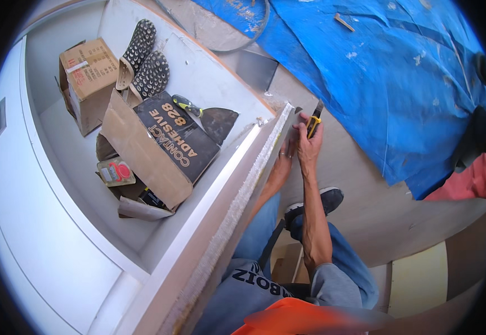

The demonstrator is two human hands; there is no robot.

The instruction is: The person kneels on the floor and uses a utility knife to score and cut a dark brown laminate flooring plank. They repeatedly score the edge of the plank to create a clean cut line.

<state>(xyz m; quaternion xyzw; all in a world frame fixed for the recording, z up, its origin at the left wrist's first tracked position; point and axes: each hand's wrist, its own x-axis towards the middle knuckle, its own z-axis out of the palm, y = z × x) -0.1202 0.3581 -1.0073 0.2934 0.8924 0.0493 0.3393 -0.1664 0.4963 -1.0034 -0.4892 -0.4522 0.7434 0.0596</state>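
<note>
My right hand point(310, 145) is closed around a yellow and black utility knife point(313, 126), near the far end of a long panel edge point(237, 206). That edge carries a rough, whitish strip along its length. Just left of the knife, my left hand point(281, 167) is at the side face of the panel, its fingers pointing toward the far end. The panel and the right hand partly hide those fingers, so their grip cannot be made out. A small dark piece point(298, 110) shows at the panel's far corner, by my right fingertips.
Left of the panel, a white cabinet recess point(209, 72) holds a cardboard box point(89, 78), an open black-and-brown carton point(170, 134), a wide scraper point(218, 124) and black dotted shoe soles point(142, 56). A blue tarp point(377, 84) covers the floor at far right. My shoe point(330, 201) stands below.
</note>
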